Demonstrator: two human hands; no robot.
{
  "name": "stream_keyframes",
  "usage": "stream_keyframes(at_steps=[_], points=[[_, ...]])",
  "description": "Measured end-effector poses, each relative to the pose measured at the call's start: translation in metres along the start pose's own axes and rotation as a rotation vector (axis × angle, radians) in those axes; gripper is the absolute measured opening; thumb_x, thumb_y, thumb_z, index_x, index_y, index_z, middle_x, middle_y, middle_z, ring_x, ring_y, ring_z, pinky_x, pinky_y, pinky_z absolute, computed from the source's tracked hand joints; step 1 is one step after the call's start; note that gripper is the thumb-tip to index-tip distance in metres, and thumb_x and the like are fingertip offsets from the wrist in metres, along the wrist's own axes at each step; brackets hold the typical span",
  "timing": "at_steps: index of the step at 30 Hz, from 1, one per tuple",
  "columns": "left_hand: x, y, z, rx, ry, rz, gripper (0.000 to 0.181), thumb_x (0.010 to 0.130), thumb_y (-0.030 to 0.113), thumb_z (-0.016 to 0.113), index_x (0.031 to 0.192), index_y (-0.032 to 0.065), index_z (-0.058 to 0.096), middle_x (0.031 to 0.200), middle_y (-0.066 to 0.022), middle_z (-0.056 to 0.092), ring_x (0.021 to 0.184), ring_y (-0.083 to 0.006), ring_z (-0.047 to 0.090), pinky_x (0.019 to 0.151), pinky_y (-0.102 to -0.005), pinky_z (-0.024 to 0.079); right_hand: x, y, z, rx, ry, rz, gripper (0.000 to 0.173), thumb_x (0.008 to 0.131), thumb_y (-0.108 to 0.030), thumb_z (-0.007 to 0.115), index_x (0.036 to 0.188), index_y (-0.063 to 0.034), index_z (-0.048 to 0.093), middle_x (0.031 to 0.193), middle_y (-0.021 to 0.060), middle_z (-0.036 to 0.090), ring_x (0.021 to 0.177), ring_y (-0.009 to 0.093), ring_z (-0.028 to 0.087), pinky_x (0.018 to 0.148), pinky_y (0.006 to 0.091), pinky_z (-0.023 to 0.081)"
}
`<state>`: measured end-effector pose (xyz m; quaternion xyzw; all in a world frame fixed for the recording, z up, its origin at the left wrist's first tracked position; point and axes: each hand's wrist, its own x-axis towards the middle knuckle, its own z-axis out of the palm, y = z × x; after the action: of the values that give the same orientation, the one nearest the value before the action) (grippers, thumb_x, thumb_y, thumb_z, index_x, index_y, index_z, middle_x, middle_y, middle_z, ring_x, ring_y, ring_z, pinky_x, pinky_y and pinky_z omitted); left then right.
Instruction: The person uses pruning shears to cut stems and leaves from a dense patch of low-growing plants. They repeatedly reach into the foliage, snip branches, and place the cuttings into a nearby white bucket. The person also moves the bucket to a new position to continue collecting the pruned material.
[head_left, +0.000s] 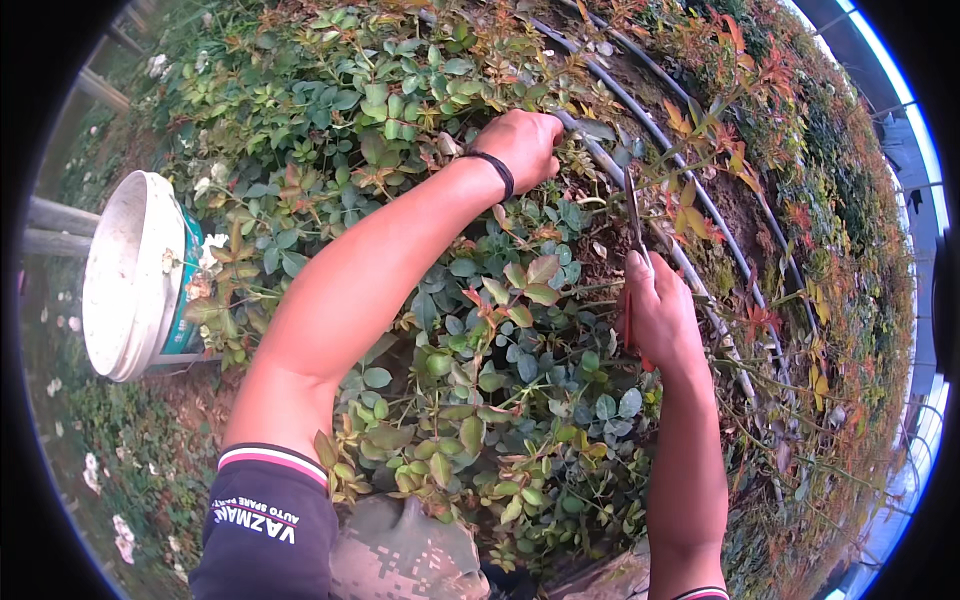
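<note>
My right hand (664, 311) is closed around the red handles of pruning shears (636, 217), whose narrow metal blades point away from me. The blades lie beside a grey irrigation pipe (694, 274), among stems and leaves. Farther forward and to the left, my left hand (525, 150), with a black band at the wrist, has curled fingers close to the same pipe's upper part. Whether those fingers grip a stem cannot be told. Leafy rose bushes (450, 360) with green and reddish leaves spread beneath both arms.
A white plastic bucket (112, 277) with a green label stands at the left among white blooms (214, 251). More dark hoses (652, 124) curve over the soil at the right. Thorny-looking stems with red and yellow leaves (694, 217) reach across them.
</note>
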<state>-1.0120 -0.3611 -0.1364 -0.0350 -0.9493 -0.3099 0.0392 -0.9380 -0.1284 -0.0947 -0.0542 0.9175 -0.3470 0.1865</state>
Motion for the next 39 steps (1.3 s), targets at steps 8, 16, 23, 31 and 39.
stream_keyframes(at_steps=[8, 16, 23, 31, 39], points=[[-0.025, -0.032, 0.031, 0.184, 0.204, 0.579, 0.013, 0.066, 0.003, 0.057, 0.077, 0.0094, 0.054, 0.073, -0.0069, 0.054, 0.074, -0.0273, 0.057, 0.061, -0.0373, 0.049, -0.003, -0.003, -0.002, 0.071, -0.012, 0.073, 0.044, 0.095, -0.041, 0.04, 0.08, -0.0004, 0.047, 0.059, 0.0162, 0.055, 0.053, 0.029, 0.06, 0.054, 0.0423, 0.044], [-0.054, -0.041, 0.02, -0.811, 0.37, -0.01, 0.012, 0.079, 0.001, 0.06, 0.09, 0.005, 0.057, 0.084, -0.0029, 0.059, 0.077, -0.0151, 0.061, 0.063, -0.0289, 0.05, -0.003, -0.006, -0.004, 0.037, -0.018, 0.078, 0.044, 0.095, -0.041, 0.039, 0.08, 0.0, 0.047, 0.058, 0.0162, 0.055, 0.051, 0.029, 0.059, 0.054, 0.0433, 0.044], [-0.029, -0.054, -0.002, -1.257, 0.261, -0.503, 0.023, 0.083, 0.01, 0.064, 0.1, -0.0015, 0.053, 0.09, -0.0096, 0.06, 0.073, -0.0171, 0.061, 0.056, -0.0286, 0.055, -0.001, 0.0, -0.003, 0.022, -0.001, 0.054, 0.045, 0.095, -0.04, 0.039, 0.081, 0.0015, 0.049, 0.06, 0.0194, 0.056, 0.058, 0.035, 0.06, 0.06, 0.0456, 0.044], [-0.001, -0.051, 0.0, -0.545, 0.117, -0.337, 0.038, 0.082, 0.039, 0.066, 0.082, 0.001, 0.066, 0.069, -0.0073, 0.067, 0.062, -0.0144, 0.065, 0.06, -0.0271, 0.051, -0.004, -0.011, -0.01, 0.139, -0.138, 0.106, 0.044, 0.095, -0.04, 0.04, 0.086, 0.0015, 0.051, 0.062, 0.0145, 0.057, 0.057, 0.026, 0.061, 0.058, 0.0403, 0.047], [-0.012, -0.07, 0.031, -0.607, 0.387, -0.117, 0.022, 0.08, 0.025, 0.065, 0.09, 0.005, 0.063, 0.082, -0.0083, 0.067, 0.073, -0.0219, 0.064, 0.069, -0.0319, 0.049, 0.033, -0.069, 0.027, 0.796, -0.579, 0.433, 0.039, 0.096, -0.035, 0.038, 0.099, 0.0016, 0.049, 0.076, 0.0149, 0.059, 0.059, 0.026, 0.064, 0.049, 0.0367, 0.056]])
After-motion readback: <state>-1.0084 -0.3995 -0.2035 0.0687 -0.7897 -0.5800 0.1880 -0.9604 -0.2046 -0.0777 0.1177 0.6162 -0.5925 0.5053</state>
